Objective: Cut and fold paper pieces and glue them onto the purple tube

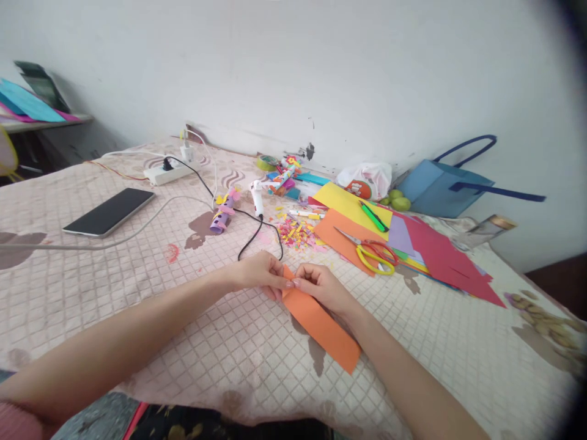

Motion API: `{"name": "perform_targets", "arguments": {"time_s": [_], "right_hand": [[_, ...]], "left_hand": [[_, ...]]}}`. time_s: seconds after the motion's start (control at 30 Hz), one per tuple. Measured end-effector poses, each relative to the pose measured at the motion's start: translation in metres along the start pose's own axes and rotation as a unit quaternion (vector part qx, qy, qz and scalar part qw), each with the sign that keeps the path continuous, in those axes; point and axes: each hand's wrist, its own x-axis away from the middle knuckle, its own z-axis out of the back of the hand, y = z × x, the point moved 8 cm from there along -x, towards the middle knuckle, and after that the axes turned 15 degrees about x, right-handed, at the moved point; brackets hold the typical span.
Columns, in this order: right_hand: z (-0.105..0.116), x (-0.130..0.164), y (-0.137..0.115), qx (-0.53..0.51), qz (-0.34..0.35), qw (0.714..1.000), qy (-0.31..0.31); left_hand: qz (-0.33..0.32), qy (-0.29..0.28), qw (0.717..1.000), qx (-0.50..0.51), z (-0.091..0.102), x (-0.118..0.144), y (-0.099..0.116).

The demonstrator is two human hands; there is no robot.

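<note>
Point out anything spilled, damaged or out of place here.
Colorful paper scraps lie scattered on the tablecloth beyond the orange paper strip, not gathered up; dark blotches mar the otherwise pale wall.

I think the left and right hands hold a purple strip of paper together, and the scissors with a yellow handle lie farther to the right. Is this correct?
Not quite: the strip of paper is orange, not purple, as the head view shows. The left hand and right hand do hold it together, and the scissors lie farther right.
</note>
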Motion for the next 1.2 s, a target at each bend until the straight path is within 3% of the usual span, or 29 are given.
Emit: {"name": "perform_targets", "arguments": {"time_s": [0.27,0.63,0.8,1.0,1.2], "right_hand": [[-0.006,0.002,0.011,-0.129,-0.068,0.989,-0.027],[0.001,0.0,-0.004,0.002,0.008,1.0,-0.001],[0.007,0.0,-0.005,0.017,0.005,0.999,0.035],[0.013,0.001,-0.004,0.011,-0.001,0.998,0.069],[0.013,0.0,-0.003,0.009,0.0,0.997,0.074]], "left_hand": [[-0.004,0.005,1.0,0.009,0.001,0.0,0.0],[-0.017,0.023,1.0,0.001,0.005,-0.002,-0.003],[0.014,0.002,1.0,0.006,0.001,-0.003,-0.008],[-0.015,0.033,0.999,0.008,0.005,-0.003,-0.003],[-0.004,0.026,1.0,0.005,0.005,-0.003,-0.004]]}}
